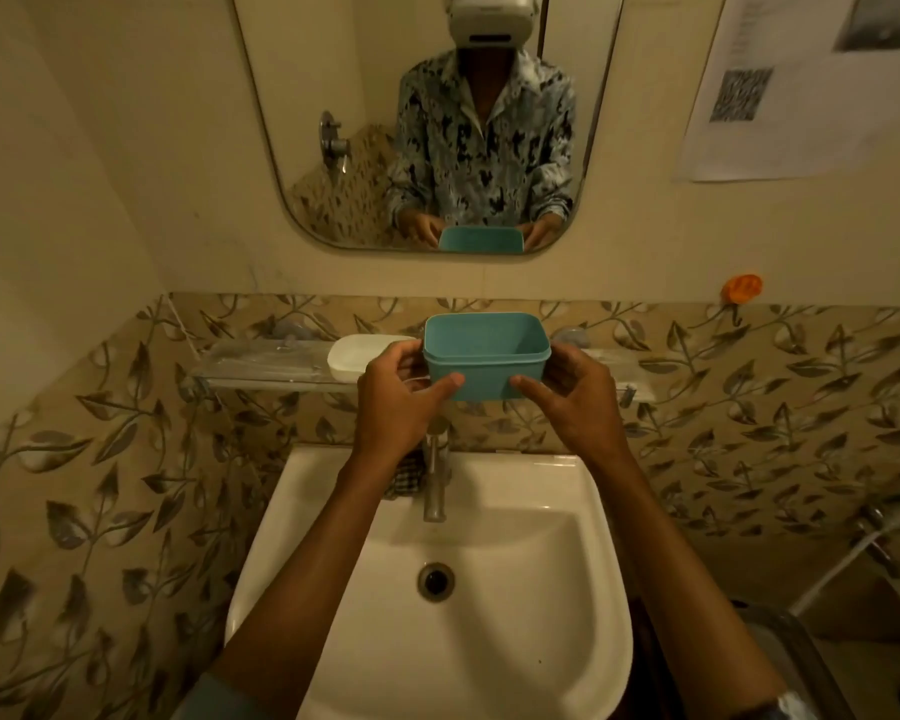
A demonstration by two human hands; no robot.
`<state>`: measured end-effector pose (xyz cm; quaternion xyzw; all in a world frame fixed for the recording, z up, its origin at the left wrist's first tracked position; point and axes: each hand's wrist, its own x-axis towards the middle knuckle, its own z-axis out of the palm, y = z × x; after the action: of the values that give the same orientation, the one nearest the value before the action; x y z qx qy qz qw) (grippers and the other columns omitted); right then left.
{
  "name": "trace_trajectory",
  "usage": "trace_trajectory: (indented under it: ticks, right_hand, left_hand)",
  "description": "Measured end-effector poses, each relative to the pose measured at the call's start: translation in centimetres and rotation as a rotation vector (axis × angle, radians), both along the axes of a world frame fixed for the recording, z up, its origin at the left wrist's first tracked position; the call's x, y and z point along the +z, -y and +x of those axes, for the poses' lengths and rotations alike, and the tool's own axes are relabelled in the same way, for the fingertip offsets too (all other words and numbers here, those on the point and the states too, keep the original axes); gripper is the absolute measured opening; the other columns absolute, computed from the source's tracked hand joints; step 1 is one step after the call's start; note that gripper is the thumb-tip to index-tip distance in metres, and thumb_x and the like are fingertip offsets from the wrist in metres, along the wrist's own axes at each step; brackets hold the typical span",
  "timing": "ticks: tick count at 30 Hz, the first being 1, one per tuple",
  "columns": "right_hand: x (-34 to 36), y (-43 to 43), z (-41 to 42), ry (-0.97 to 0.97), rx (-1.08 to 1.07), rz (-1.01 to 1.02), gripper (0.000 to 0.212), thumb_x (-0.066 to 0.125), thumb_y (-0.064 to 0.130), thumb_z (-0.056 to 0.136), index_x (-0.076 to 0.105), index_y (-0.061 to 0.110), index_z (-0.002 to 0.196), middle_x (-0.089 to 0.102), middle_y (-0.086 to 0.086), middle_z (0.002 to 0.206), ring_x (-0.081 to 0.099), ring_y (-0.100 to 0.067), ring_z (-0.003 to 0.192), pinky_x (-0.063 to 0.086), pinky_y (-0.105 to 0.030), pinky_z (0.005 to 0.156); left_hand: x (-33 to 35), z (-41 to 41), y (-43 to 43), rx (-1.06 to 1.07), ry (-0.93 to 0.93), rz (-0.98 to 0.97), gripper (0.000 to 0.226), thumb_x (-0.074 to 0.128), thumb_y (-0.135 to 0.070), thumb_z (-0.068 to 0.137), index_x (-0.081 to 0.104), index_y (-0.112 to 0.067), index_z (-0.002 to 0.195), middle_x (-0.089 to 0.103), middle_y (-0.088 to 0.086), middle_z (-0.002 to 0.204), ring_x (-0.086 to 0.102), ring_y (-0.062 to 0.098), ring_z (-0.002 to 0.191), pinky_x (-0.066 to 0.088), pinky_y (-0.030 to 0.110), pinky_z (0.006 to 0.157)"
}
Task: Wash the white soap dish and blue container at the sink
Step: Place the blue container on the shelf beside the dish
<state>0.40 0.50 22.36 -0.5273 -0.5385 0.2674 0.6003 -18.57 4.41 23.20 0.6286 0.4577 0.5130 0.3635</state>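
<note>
nearest the camera lies the white sink (583, 605), a smooth glazed ceramic basin with rounded corners, a metal-ringed drain (436, 580) at its middle and no water visible in it. at its back edge stands a plain metal tap (435, 478), upright, with a checked cloth (405, 478) bunched just beside it on the left.

above the tap, both forearms reach forward and up. the left hand (393, 394) and the right hand (575, 394) grip the blue container (487, 356) between them, thumbs pressed on its near wall and the other fingers wrapped round its short ends. it is held upright and level, mouth up, probably so the inside can be seen; it looks empty. it is a matte plastic tub, rectangular with rounded corners and a raised band under the rim. whether it is just off the shelf or on its way back, i cannot tell.

behind it runs a clear glass shelf (261, 361), fixed along leaf-patterned tiles. the white soap dish (357, 356) rests on it, a glossy oval, just left of the container and partly behind the left hand.

farther up, the mirror (333, 122) shows the container and a person in a patterned shirt. a printed paper (780, 96) hangs to the right, above a small orange hook (742, 288).
</note>
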Motion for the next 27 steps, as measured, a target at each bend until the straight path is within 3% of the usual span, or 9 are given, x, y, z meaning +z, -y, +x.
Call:
trace_trajectory:
  ticks: [3, 8, 12, 15, 22, 27]
  right_hand:
    - [1.2, -2.0, 0.2, 0.017, -0.004, 0.011, 0.048, 0.073, 0.003, 0.078, 0.057, 0.000, 0.123, 0.066, -0.010, 0.115, 0.065, -0.017, 0.103, 0.054, -0.015, 0.084]
    - [1.5, -4.4, 0.5, 0.045, -0.012, -0.004, 0.047, 0.074, 0.002, 0.077, 0.059, -0.001, 0.121, 0.067, -0.012, 0.112, 0.065, -0.018, 0.100, 0.054, -0.013, 0.080]
    - [0.4, -5.3, 0.7, 0.069, -0.038, -0.067, 0.047, 0.076, 0.003, 0.075, 0.060, -0.002, 0.118, 0.068, -0.018, 0.115, 0.066, -0.022, 0.103, 0.054, -0.016, 0.079]
    - [-0.4, -5.4, 0.8, 0.071, -0.026, -0.088, 0.047, 0.075, 0.001, 0.075, 0.059, 0.000, 0.120, 0.067, -0.016, 0.115, 0.064, -0.016, 0.097, 0.053, -0.008, 0.071]
    - [-1.3, -5.4, 0.4, 0.110, -0.053, -0.107, 0.053, 0.076, 0.000, 0.074, 0.058, 0.000, 0.123, 0.067, -0.018, 0.119, 0.062, -0.012, 0.098, 0.051, -0.005, 0.070]
    - [-1.4, -5.5, 0.3, 0.148, -0.053, -0.113, 0.053, 0.076, -0.001, 0.073, 0.058, 0.000, 0.123, 0.066, -0.018, 0.119, 0.061, -0.011, 0.099, 0.049, -0.002, 0.071]
  left_hand:
    - [1.0, 0.5, -2.0, 0.050, -0.042, 0.026, 0.055, 0.081, -0.015, 0.070, 0.059, -0.007, 0.119, 0.069, 0.009, 0.109, 0.066, 0.012, 0.091, 0.054, 0.012, 0.068]
    - [1.4, 1.1, -3.8, 0.087, -0.088, 0.070, 0.084, 0.080, -0.011, 0.071, 0.036, -0.012, 0.142, 0.062, -0.001, 0.100, 0.065, 0.013, 0.088, 0.055, 0.024, 0.075]
    - [0.8, 1.1, -4.7, 0.089, -0.181, 0.123, 0.066, 0.079, -0.007, 0.070, 0.053, -0.007, 0.131, 0.066, 0.012, 0.118, 0.065, 0.020, 0.101, 0.057, 0.030, 0.082]
    - [0.2, 0.9, -5.0, 0.091, -0.222, 0.119, 0.065, 0.080, -0.008, 0.070, 0.055, -0.006, 0.129, 0.067, 0.013, 0.119, 0.065, 0.020, 0.102, 0.058, 0.035, 0.084]
    - [-0.5, 0.6, -5.2, 0.077, -0.296, 0.119, 0.064, 0.080, -0.007, 0.069, 0.056, -0.007, 0.128, 0.067, 0.010, 0.118, 0.065, 0.016, 0.100, 0.056, 0.026, 0.085]
    - [-0.7, 0.6, -5.3, 0.083, -0.338, 0.144, 0.059, 0.080, -0.007, 0.067, 0.060, -0.009, 0.123, 0.070, 0.007, 0.112, 0.063, 0.010, 0.092, 0.051, 0.017, 0.077]
